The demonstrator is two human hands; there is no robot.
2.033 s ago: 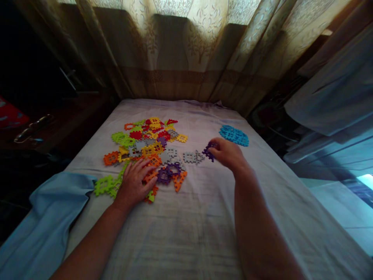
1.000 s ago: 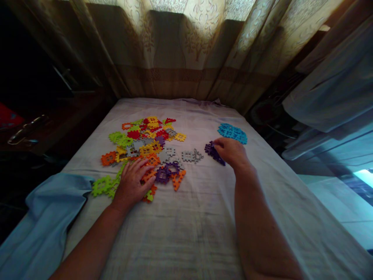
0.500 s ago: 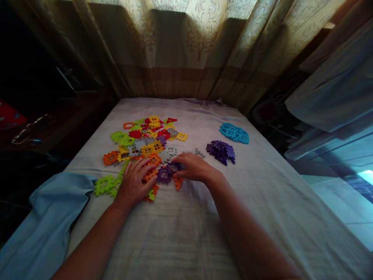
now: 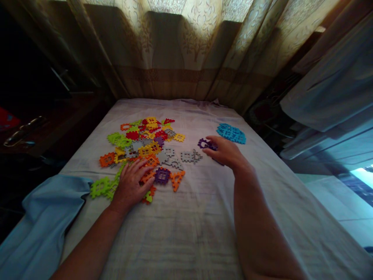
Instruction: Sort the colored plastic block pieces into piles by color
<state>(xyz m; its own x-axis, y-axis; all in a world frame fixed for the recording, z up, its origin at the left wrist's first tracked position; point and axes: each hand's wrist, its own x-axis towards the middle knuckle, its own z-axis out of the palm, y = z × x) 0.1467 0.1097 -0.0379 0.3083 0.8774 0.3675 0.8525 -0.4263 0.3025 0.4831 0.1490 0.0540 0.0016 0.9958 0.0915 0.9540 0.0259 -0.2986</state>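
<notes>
My right hand point(image 4: 227, 152) pinches a purple openwork interlocking plastic tile point(image 4: 203, 143) between thumb and fingers. It is over the spot of the purple pile, which the hand mostly hides. My left hand point(image 4: 131, 183) lies with fingers spread on orange and lime green tiles at the near side of the mixed heap. Just right of its fingertips is a purple window tile point(image 4: 162, 175), and beyond that an orange triangular tile point(image 4: 176, 180) lies flat. Grey tiles point(image 4: 187, 156) lie between the two hands.
A blue tile pile point(image 4: 231, 133) sits at the back right of the sheet-covered surface point(image 4: 186, 233). Yellow tiles point(image 4: 150, 148), red tiles point(image 4: 132, 135) and lime green tiles point(image 4: 100, 187) make up the heap at left. Light blue cloth point(image 4: 55, 210) hangs over the left edge; a curtain point(image 4: 175, 77) stands behind.
My right hand has carried the purple tile from beside the left hand, right and away, to the purple pile. The orange triangle is now uncovered. My left hand stays in place.
</notes>
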